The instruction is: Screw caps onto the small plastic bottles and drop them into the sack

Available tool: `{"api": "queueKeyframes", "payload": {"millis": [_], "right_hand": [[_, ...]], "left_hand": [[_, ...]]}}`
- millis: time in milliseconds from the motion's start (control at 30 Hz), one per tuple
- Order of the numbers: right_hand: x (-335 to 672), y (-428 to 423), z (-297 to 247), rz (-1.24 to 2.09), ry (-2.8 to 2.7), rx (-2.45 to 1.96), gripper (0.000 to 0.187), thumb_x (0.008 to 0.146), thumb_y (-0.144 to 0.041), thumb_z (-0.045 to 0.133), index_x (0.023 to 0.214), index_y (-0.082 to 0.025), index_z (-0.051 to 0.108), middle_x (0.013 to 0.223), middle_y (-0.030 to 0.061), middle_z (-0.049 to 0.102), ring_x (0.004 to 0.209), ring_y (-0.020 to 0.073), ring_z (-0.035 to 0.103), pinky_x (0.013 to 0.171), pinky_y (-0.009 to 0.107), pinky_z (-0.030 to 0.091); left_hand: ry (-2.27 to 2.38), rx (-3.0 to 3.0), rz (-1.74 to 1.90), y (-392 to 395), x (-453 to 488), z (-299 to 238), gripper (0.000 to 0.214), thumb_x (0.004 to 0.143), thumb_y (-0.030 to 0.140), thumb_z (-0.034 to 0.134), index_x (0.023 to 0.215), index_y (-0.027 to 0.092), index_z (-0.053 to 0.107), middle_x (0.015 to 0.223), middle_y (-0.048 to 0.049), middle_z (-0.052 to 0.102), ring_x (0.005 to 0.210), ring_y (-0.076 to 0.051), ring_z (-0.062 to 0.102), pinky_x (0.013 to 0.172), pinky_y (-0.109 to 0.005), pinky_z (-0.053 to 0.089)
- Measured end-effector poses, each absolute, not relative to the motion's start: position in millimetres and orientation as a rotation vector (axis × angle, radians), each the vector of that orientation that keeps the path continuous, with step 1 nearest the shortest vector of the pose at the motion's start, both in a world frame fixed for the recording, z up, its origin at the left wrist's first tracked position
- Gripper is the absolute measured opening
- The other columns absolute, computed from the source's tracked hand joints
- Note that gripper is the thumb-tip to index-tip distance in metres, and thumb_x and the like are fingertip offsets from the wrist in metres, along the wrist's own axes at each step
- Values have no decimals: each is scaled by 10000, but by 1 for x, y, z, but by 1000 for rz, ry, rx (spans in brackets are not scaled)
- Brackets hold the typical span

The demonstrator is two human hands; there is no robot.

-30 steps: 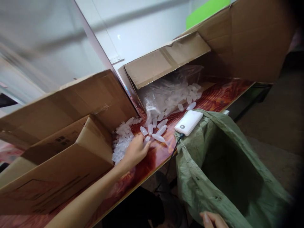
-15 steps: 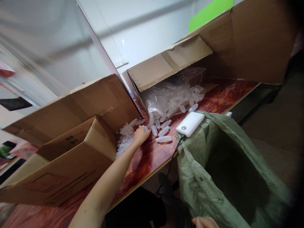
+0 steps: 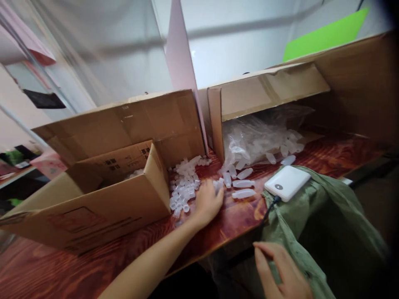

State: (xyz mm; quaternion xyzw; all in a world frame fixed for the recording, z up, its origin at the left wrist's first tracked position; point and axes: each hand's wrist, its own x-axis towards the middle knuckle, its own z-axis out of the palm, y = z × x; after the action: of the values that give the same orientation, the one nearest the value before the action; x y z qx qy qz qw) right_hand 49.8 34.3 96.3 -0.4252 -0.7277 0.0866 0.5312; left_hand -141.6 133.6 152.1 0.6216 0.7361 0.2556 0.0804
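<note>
My left hand (image 3: 209, 202) reaches over the table with thumb and fingers closed round a small translucent plastic bottle (image 3: 219, 182); the hand partly hides it. Several similar bottles (image 3: 243, 193) lie just right of that hand. To its left is a pile of small translucent caps (image 3: 183, 193). My right hand (image 3: 282, 270) is low in the picture, in front of the green sack (image 3: 339, 207). Its thumb and forefinger meet at the tips; anything between them is too small to make out.
An open cardboard box (image 3: 118, 216) stands at left. A box on its side (image 3: 274, 89) holds a clear plastic bag (image 3: 249, 137) of bottles. A white power bank (image 3: 287, 182) with a black cable rests at the sack's rim, by the table edge (image 3: 215, 249).
The view has swung left and levelled. My left hand is now lower on the table, between caps and bottles. My right hand has risen further into view.
</note>
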Motion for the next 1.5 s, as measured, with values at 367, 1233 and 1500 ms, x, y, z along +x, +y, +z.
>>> {"api": "queueKeyframes", "payload": {"millis": [367,1233,1500], "right_hand": [[-42,181,202,-157,-2019,-908,231,1004,-282,407,979,-151,596,897,91,655,814,205,627,729,317,485],[-212,326,233,346,-2581,-1475,337,985,-373,552,1246,-161,552,1138,80,623,926,196,644,794,385,561],[-212,337,203,420,-2359,-1911,349,958,-389,594,1217,-155,573,1172,91,612,992,222,629,851,428,543]], "left_hand": [[1462,1690,1294,100,-140,130,324,910,211,506,1234,220,497,1168,-92,611,1084,-256,581,957,-377,465],[1423,1652,1036,117,-140,130,397,640,156,601,1032,94,604,1060,-198,611,971,-367,556,856,-481,444],[1471,1570,1087,115,-141,129,295,695,196,578,985,152,607,1008,-159,653,916,-348,605,717,-383,401]]}}
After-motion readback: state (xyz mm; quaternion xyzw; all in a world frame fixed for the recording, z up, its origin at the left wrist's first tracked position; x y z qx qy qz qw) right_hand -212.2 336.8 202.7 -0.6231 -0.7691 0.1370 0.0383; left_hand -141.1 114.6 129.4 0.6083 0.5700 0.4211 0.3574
